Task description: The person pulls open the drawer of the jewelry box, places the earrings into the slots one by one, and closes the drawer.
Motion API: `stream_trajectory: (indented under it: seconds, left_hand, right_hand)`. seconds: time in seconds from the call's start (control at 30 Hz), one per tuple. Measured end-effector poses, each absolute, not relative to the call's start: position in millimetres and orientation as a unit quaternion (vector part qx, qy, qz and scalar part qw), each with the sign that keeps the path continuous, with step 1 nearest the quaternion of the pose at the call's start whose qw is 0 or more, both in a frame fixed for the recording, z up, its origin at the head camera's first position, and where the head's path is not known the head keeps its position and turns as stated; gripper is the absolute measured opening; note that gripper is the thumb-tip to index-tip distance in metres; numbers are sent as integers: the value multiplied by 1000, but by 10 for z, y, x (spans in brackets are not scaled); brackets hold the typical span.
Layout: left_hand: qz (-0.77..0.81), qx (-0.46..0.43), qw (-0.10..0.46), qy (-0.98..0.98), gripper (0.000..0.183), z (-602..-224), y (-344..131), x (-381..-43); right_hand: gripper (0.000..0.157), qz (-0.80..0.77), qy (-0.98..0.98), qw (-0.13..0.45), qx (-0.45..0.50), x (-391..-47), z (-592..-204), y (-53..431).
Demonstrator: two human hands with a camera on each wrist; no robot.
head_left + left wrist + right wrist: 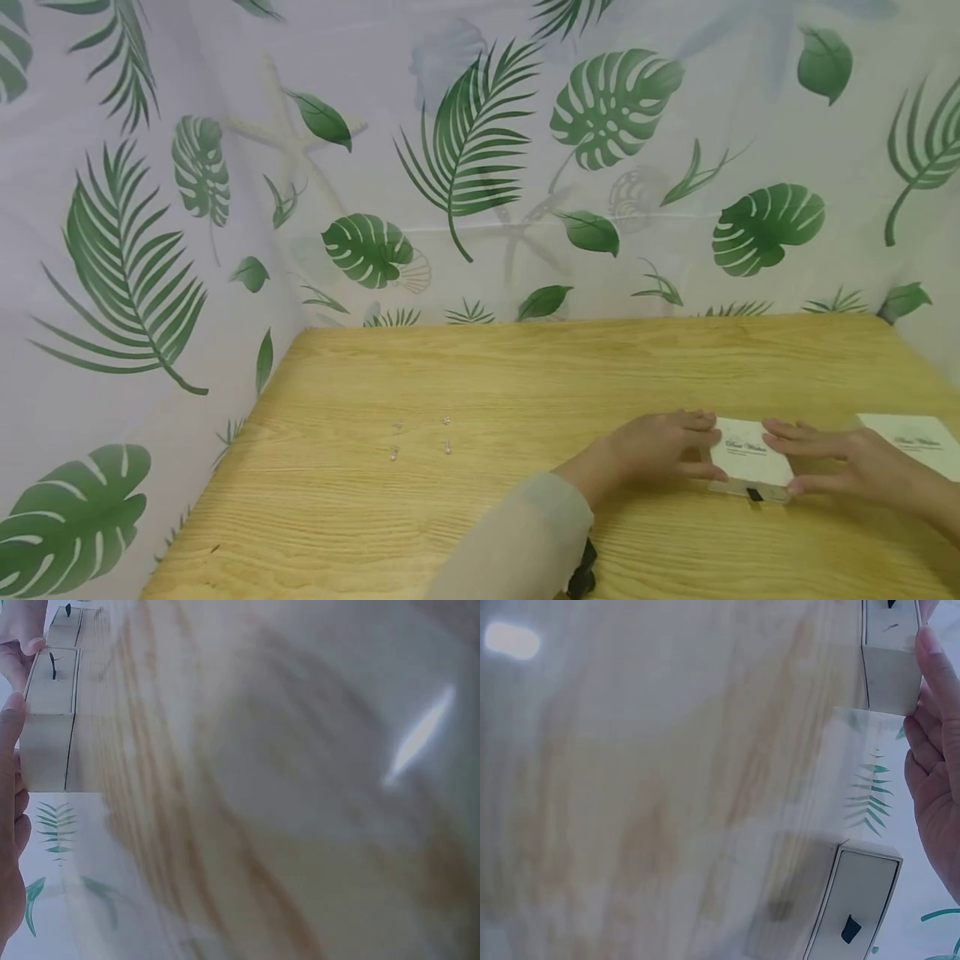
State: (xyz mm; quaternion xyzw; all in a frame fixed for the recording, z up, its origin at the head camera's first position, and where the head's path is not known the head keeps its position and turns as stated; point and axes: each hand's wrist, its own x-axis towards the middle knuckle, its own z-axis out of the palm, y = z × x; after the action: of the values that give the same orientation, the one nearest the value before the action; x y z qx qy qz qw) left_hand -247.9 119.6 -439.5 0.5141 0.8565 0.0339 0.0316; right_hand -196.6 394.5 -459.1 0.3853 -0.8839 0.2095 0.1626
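Observation:
A small white gift box (750, 450) with dark lettering on its lid and a black ribbon tab at its front sits on the right part of the table. My left hand (667, 450) holds its left side, thumb near the front corner and fingers toward the back. On the opposite side my right hand (862, 462) grips it, thumb at the front right corner and fingers on the upper edge. In the left wrist view the front of the box (52, 679) shows its tab. Behind my right hand lies a second white box (918, 437), partly covered by it.
Several tiny shiny pieces, like earrings (447, 447), lie spread on the left half of the wooden table (337, 517). A white leaf-print cloth (480, 275) rises behind the table and along its left side. The second box's black tab (851, 930) shows in the right wrist view.

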Motion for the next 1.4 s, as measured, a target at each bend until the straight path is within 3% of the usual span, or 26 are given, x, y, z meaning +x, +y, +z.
stream_trajectory:
  seconds: [0.47, 0.93, 1.4]
  left_hand:
    - [46, 516, 7, 855, 62, -4446, 1077, -2469]
    - [77, 513, 19, 855, 61, -4418, 920, -2469]
    - [85, 479, 56, 872, 61, -4385, 792, -2513]
  right_hand:
    - [69, 222, -882, 158, 385, -1969, -4602, 3840]
    - [67, 213, -883, 159, 387, -1968, -4557, 3688]
    - [70, 238, -869, 120, 416, -2094, -4521, 3571]
